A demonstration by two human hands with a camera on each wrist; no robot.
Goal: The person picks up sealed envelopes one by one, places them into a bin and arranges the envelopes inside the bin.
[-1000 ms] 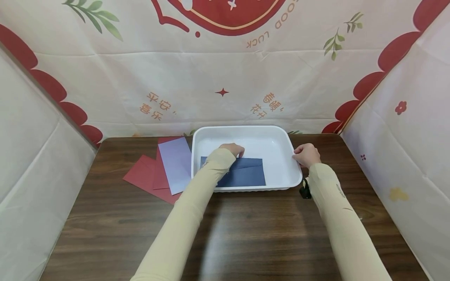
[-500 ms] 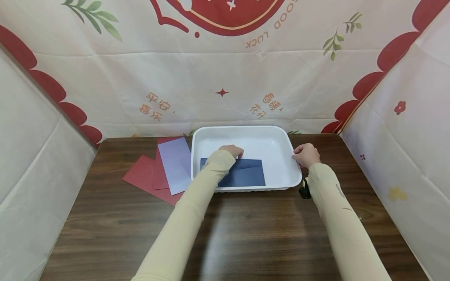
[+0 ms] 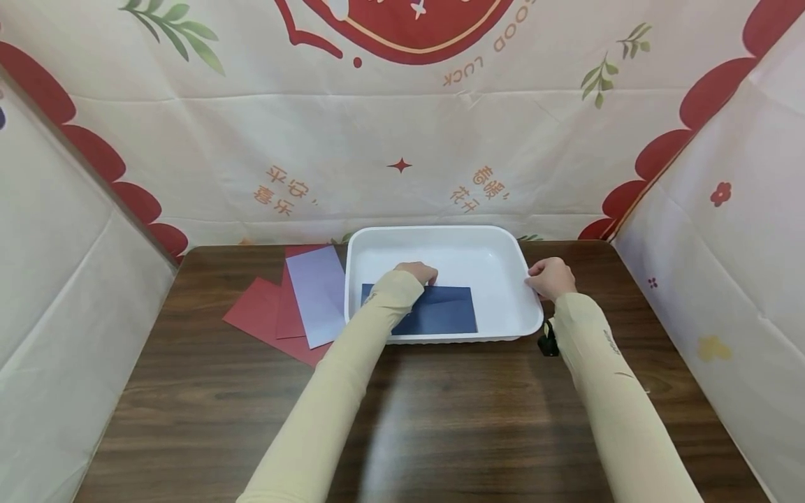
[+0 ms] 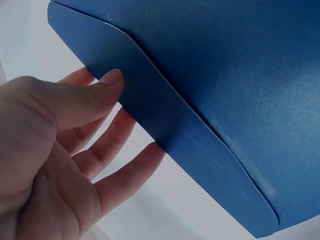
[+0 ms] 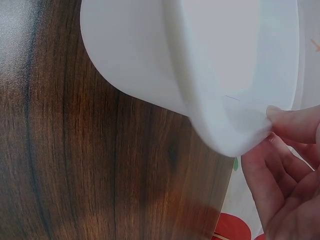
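Left grip (image 4: 45, 125) pinches the envelope (image 4: 225, 75) at its folded edge, nearest the palm: a good hold for paper probably light, easily creased. Right grip (image 5: 290, 185) pinches the tray (image 5: 220, 135).

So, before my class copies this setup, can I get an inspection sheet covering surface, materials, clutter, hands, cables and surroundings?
Surface: dark wood-grain table.
Job's things: blue envelope in a white tray.
Clutter: overlapping red papers and lilac paper, left of the tray; small black object by the right wrist, unclear what.
Hands: left hand pinches the envelope's edge; right hand pinches the tray's rim.
Cables: nothing seen.
Surroundings: printed white cloth behind and on both sides.
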